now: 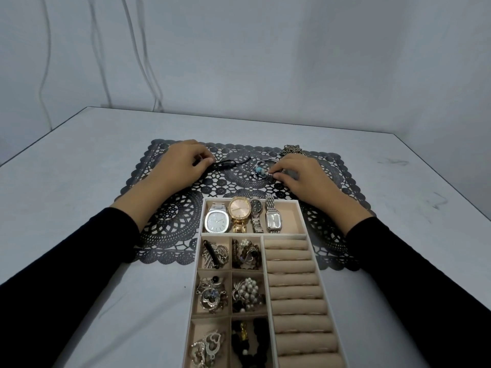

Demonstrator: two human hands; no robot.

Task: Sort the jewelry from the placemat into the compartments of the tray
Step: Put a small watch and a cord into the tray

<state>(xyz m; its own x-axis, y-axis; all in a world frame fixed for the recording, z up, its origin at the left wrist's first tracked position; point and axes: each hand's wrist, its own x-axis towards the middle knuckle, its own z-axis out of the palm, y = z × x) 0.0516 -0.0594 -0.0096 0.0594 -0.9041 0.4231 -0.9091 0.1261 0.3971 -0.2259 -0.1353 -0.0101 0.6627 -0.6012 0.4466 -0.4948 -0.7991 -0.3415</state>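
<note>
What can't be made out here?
Head view, all:
1. Beige compartmented tray: near end cut by bottom edge.
2. Tangled metal chain at black lace placemat's far edge: too small.
3. Black cord bracelet: end hidden under fingers of left hand, grip unclear.
4. Silver bangle with turquoise bead: one end pinched inside right hand.

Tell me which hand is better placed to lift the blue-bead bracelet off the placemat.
Right. The right hand pinches the blue-bead bracelet; the left hand pinches the black cord, further left.
</note>
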